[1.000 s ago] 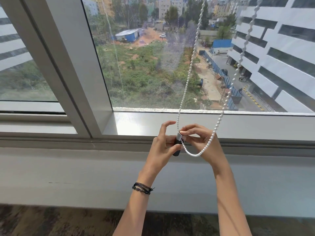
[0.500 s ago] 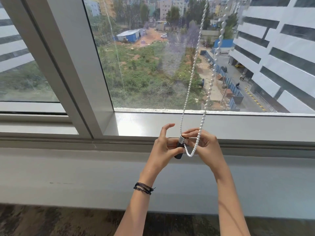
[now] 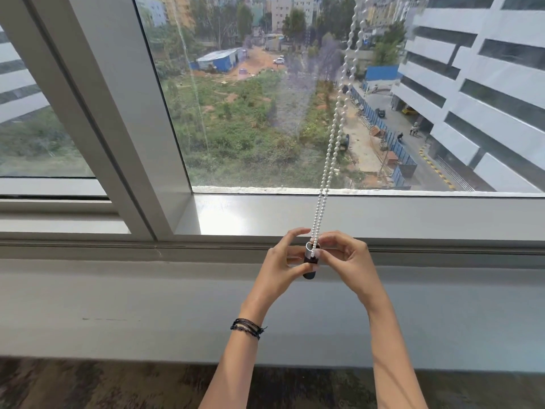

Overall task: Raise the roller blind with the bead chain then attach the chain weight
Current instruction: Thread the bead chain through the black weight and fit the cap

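The bead chain (image 3: 332, 137) loop is narrowing, its two strands now running together. Both hands, left hand (image 3: 280, 267) and right hand (image 3: 345, 261), are pinching the upright chain weight (image 3: 310, 259), the loop entering from directly above.

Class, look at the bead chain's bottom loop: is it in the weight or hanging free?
In: both strands of the bead chain run down together into the weight, pinched between the left hand and right hand.

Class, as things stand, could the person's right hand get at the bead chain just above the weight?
Probably yes: the right hand is already beside the chain weight, and the bead chain rises bare above it, with nothing between.
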A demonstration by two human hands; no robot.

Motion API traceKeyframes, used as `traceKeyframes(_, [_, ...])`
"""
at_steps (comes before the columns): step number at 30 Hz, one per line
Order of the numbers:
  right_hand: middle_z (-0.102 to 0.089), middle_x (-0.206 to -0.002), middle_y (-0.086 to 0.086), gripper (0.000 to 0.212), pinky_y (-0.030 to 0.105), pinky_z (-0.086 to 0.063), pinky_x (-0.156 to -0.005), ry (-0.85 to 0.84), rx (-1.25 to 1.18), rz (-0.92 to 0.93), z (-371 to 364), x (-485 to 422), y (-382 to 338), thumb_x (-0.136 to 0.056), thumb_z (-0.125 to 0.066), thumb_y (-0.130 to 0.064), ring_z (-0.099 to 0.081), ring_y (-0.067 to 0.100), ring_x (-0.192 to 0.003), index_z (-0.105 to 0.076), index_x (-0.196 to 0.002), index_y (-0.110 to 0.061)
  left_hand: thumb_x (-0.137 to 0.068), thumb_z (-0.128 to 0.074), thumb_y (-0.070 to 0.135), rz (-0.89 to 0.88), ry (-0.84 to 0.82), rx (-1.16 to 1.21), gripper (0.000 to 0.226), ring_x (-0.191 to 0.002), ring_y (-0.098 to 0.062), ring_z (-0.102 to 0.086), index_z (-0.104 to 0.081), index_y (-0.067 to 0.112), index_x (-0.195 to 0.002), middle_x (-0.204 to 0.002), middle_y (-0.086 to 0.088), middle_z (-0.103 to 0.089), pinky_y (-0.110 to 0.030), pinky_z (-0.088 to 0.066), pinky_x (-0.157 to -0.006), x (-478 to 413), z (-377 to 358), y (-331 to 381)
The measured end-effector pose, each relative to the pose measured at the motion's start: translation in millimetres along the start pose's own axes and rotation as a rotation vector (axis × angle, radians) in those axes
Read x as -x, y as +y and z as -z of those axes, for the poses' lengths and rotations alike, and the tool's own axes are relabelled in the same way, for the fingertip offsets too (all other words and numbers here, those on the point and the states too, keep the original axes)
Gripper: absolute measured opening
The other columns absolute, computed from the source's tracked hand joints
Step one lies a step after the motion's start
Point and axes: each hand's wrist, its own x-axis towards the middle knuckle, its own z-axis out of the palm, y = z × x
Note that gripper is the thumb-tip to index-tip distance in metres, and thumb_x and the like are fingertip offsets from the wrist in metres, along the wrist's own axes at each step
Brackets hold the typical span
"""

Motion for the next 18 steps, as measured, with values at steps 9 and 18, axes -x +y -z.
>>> traceKeyframes(9, [-0.074,-0.093,-0.008,0.011,0.02,-0.053,-0.081,0.01,-0.033,-0.011,-1.5,4.8,7.0,-0.076,-0.073,-0.027,-0.069,0.012,-0.09,-0.071,-0.086,-0.026,-0.08,-0.073,0.014,-0.014,0.011,0.005,0.033,-0.093,-0.005,-0.069,-0.064,0.031,-0.106,-0.091,0.012,-0.073,-0.013,-0.05,-0.085,4.4,2.5,-4.4])
traceKeyframes(18, [-0.074,-0.09,-0.008,0.013,0.018,-0.052,-0.079,0.087,-0.081,-0.002,-2.4,6.4,12.3,-0.077,-0.07,-0.03,-0.069,0.011,-0.088,-0.07,-0.089,-0.025,-0.082,-0.073,0.019,-0.074,0.061,0.015,0.029,-0.096,-0.005,-0.069,-0.065,0.028,-0.109,-0.104,0.014,-0.073,-0.015,-0.051,-0.084,6.7,10.9,1.2])
